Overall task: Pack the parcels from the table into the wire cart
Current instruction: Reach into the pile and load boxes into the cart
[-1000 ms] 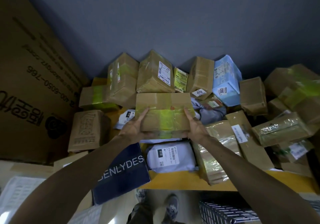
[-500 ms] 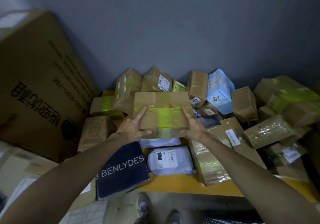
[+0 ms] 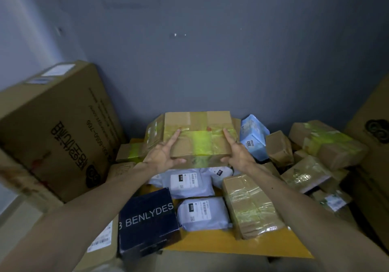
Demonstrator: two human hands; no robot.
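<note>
A brown cardboard parcel (image 3: 197, 137) wrapped in clear and yellow-green tape is held up above the heap of parcels on the yellow table (image 3: 210, 244). My left hand (image 3: 162, 156) grips its left end, thumb under the near edge and fingers along the top. My right hand (image 3: 237, 152) grips its right end the same way. Below lie two grey mailer bags (image 3: 202, 214), a dark "BENLYDES" box (image 3: 147, 219) and a taped brown box (image 3: 250, 204). The wire cart is out of view.
A large printed carton (image 3: 56, 128) stands at the left and another carton (image 3: 374, 145) at the right edge. A light blue packet (image 3: 252, 135) and several taped brown boxes (image 3: 328, 143) crowd the table's right side. A grey wall rises behind.
Both hands have lifted the taped parcel up off the pile. The view has tilted upward, so the shoes and the wire cart at the bottom have dropped out of sight.
</note>
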